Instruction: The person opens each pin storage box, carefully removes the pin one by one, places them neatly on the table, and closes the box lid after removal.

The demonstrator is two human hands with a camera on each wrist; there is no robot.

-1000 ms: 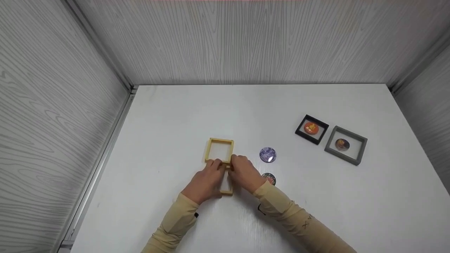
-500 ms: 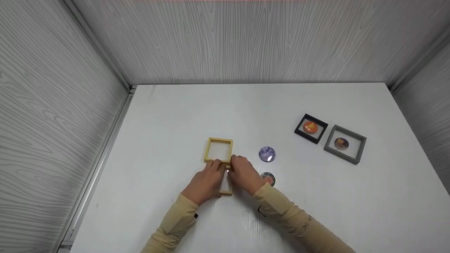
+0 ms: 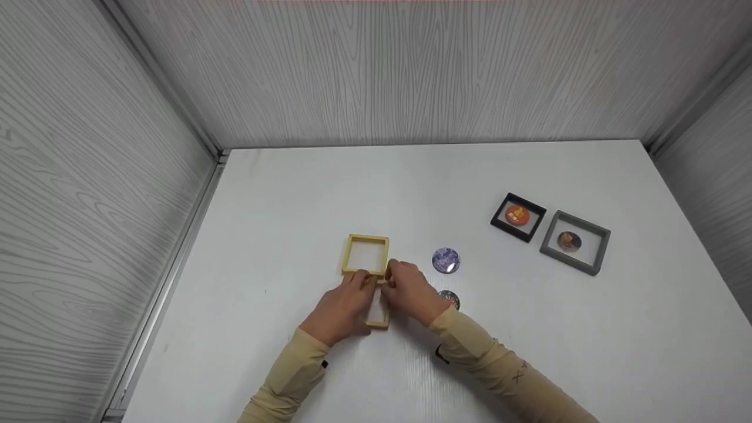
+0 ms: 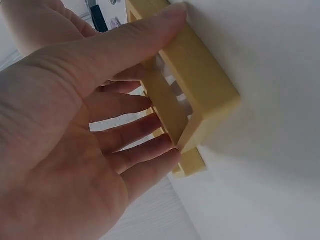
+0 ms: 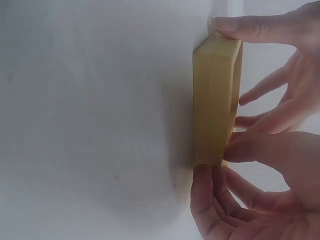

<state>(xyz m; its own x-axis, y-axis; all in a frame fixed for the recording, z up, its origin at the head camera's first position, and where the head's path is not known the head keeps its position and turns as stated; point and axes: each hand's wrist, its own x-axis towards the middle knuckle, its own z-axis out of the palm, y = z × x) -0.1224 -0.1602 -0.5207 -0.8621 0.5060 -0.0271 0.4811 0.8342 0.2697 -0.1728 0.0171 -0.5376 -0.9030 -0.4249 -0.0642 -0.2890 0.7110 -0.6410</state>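
Note:
A yellow display frame lies opened on the table in two halves, the upper half [image 3: 369, 238] farther from me and the lower half [image 3: 379, 325] nearer. My left hand [image 3: 338, 311] spans the lower half, thumb on its near edge and fingertips at its far edge, as the left wrist view shows on the yellow rim [image 4: 200, 70]. At the right corner, where the halves meet, my right hand [image 3: 414, 294] pinches the lower half between thumb and curled fingers. The right wrist view shows the frame's yellow side wall [image 5: 212, 100] between both hands. My hands hide much of the lower half.
Right of the frame lie a purple round badge [image 3: 446, 260] and a dark, red-centred round badge [image 3: 450, 298], partly behind my right wrist. Farther right are a black frame [image 3: 500, 211] with an orange badge [image 3: 517, 215] and a grey frame [image 3: 602, 249] with a dark badge [image 3: 570, 241].
Both hands keep their places on the yellow frame, and the right fingers shift only slightly at the corner. The head view has tilted a little.

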